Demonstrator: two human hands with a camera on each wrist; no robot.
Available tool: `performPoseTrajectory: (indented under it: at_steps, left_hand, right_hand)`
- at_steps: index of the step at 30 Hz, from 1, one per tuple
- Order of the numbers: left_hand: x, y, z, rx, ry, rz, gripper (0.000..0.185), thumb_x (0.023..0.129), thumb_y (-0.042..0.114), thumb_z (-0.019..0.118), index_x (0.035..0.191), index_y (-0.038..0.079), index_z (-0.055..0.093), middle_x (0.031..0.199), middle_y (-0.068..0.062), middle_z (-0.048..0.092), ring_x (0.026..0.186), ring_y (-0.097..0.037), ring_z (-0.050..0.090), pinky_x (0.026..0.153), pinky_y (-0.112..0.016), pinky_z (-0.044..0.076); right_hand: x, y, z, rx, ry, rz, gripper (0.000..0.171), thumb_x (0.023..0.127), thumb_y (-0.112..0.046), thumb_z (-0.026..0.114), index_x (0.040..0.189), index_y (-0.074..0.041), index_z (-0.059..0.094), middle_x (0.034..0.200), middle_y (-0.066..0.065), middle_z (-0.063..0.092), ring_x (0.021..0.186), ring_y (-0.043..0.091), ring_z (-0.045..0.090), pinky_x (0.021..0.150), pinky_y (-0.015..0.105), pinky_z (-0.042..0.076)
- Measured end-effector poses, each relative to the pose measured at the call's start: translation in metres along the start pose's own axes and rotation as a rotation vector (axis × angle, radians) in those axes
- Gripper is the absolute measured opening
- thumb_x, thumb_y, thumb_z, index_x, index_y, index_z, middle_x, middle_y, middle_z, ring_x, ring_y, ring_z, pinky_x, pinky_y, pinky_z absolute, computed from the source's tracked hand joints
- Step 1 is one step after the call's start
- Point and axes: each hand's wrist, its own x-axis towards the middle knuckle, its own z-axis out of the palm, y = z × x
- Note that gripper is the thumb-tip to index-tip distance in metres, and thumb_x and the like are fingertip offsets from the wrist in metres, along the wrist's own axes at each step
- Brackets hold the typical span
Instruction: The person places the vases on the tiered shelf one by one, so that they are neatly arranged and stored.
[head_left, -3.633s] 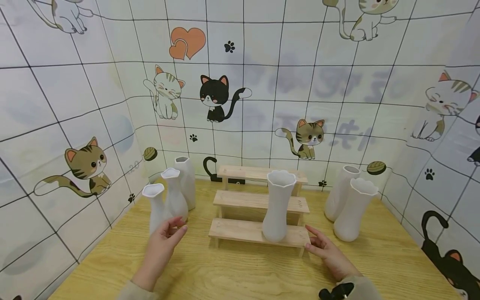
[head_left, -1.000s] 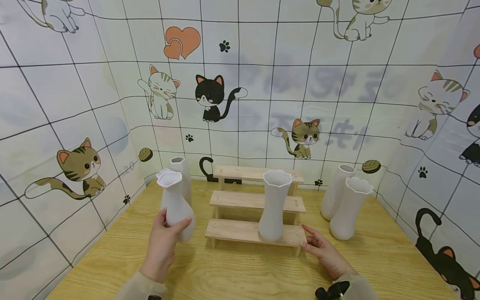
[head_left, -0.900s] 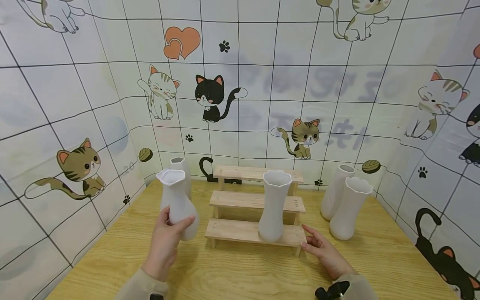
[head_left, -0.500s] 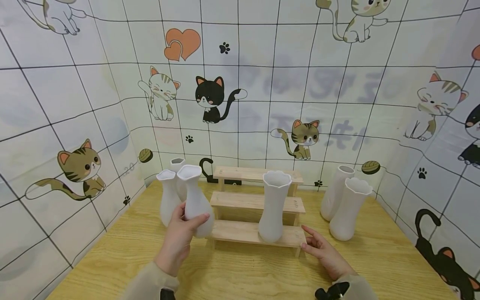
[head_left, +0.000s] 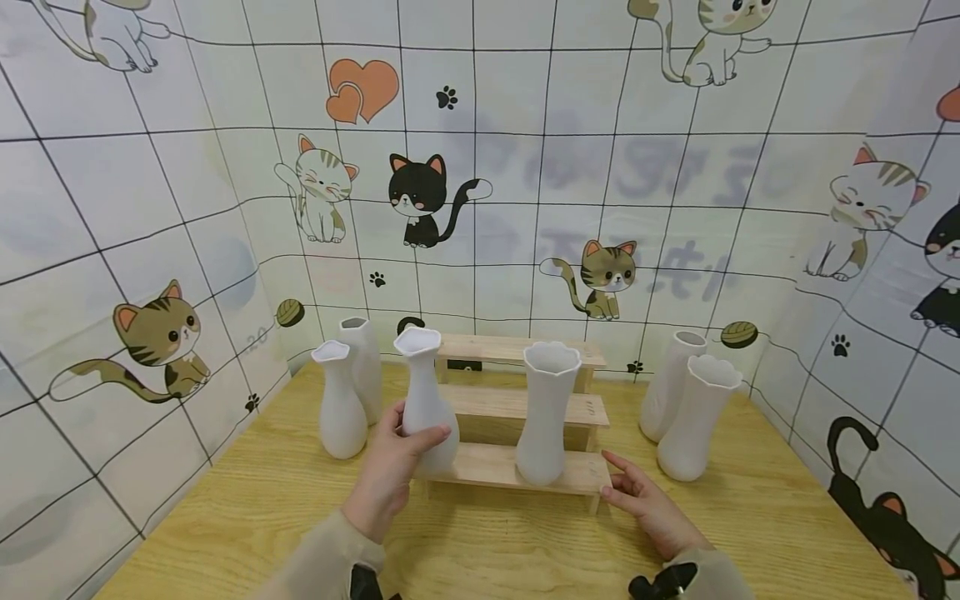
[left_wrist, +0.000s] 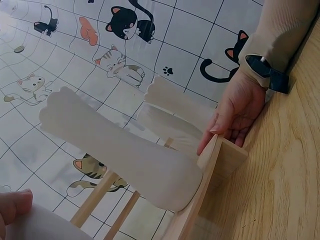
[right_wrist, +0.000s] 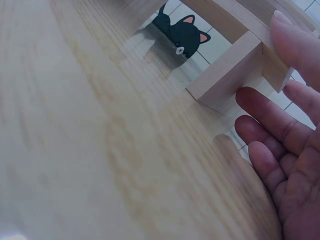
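My left hand (head_left: 390, 475) has its fingers (head_left: 433, 437) curled around the belly of a small white vase (head_left: 426, 402). The vase stands straight up, mouth on top, so its long side runs up and down. It sits just past my fingers, right over the left end of the bottom step of the wooden steps (head_left: 517, 400). I cannot tell if its bottom touches the wood yet.

My right hand (head_left: 651, 510) lies flat with its fingers (right_wrist: 272, 125) straight and a bit spread, holding nothing, just beside the right corner of that same bottom step (it looks like it may be touching the wood).

A tall white vase (head_left: 546, 412) stands on the bottom step, between my two hands. The empty wood between that vase and my left fingers is near the held one. My left hand is the nearer one.
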Motion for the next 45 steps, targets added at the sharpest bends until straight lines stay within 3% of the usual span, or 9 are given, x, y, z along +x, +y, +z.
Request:
performPoseTrajectory:
  at_steps: [12, 28, 45]
  left_hand:
    - [0.004, -0.006, 0.020, -0.014, -0.011, -0.048, 0.072, 0.061, 0.017, 0.078, 0.122, 0.014, 0.039, 0.116, -0.010, 0.043, 0.103, -0.029, 0.041, 0.082, -0.043, 0.033]
    - [0.017, -0.023, 0.038, 0.091, -0.046, -0.061, 0.074, 0.059, 0.027, 0.078, 0.121, 0.014, 0.040, 0.115, -0.005, 0.045, 0.103, -0.024, 0.042, 0.082, -0.044, 0.033]
    - [0.017, -0.025, 0.053, 0.053, -0.071, -0.083, 0.073, 0.060, 0.024, 0.078, 0.121, 0.014, 0.040, 0.115, -0.005, 0.045, 0.103, -0.025, 0.043, 0.083, -0.046, 0.033]
  right_hand:
    - [0.000, 0.000, 0.000, -0.002, -0.007, -0.011, 0.066, 0.080, -0.030, 0.060, 0.135, -0.021, 0.025, 0.110, 0.013, 0.045, 0.099, 0.025, 0.041, 0.084, 0.043, 0.029]
    - [0.001, 0.001, 0.000, -0.001, -0.012, -0.018, 0.066, 0.080, -0.031, 0.060, 0.135, -0.020, 0.025, 0.109, 0.013, 0.044, 0.097, 0.024, 0.040, 0.082, 0.041, 0.029]
    - [-0.001, -0.001, -0.001, 0.000, -0.038, -0.016, 0.066, 0.082, -0.030, 0.057, 0.136, -0.022, 0.021, 0.112, 0.013, 0.044, 0.099, 0.023, 0.042, 0.084, 0.043, 0.029]
